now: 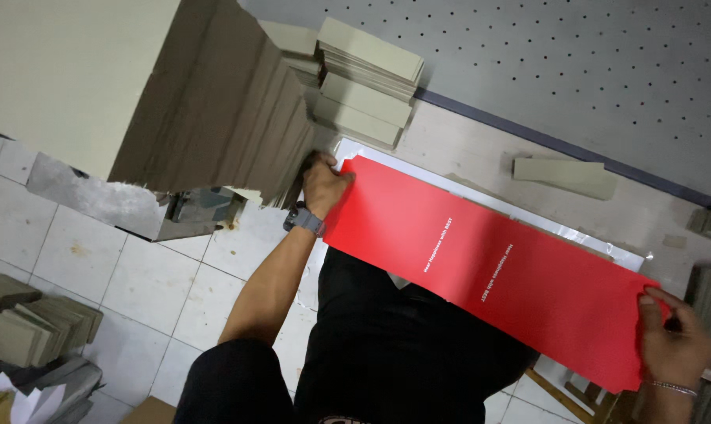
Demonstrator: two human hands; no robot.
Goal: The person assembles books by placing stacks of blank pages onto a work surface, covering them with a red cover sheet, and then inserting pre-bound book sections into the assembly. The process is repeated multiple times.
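The sheet (489, 259) is bright red with small white print. The card stacks (367, 82) are grey-beige. The panel (606, 71) is grey, dotted with holes. The floor (143, 275) has white tiles. The shirt (394, 345) is black.

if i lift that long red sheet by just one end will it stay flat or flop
It will probably flop: the red sheet looks thin and very long, and it is held at both ends, by the left hand and the right hand. It likely weighs little. Its smooth face may slide easily over the white sheet beneath it.
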